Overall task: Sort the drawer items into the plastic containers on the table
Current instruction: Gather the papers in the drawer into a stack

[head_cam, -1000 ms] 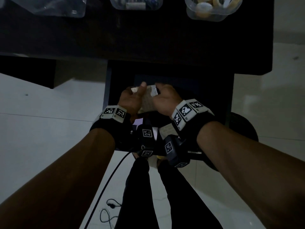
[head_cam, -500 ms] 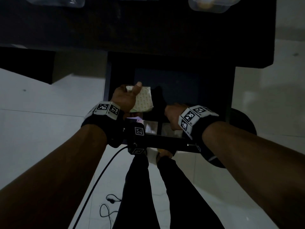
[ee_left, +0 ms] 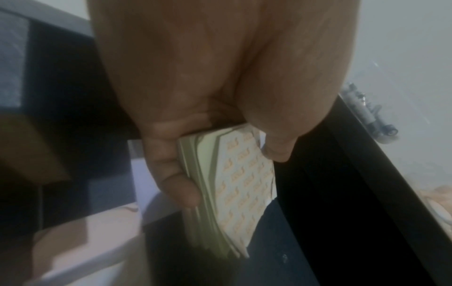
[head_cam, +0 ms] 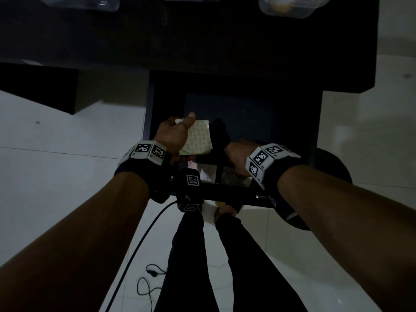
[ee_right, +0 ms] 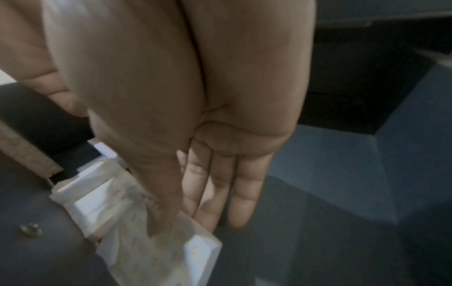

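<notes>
Over the open drawer [head_cam: 236, 109], the left hand [head_cam: 173, 136] grips one stack of pale sheets [head_cam: 199, 137] printed with small orange marks, thumb on the top face and fingers [ee_left: 171, 170] curled under its edge. Lower in the drawer, the right hand [head_cam: 238, 156] reaches down with straight fingers [ee_right: 220, 193], their tips at a crumpled white packet [ee_right: 137, 222]; whether they hold it cannot be told. Beside that packet lies one small metal piece [ee_right: 30, 229]. Along the far edge of the dark table [head_cam: 202, 41] stand three clear plastic containers [head_cam: 292, 6], all cut off by the frame.
</notes>
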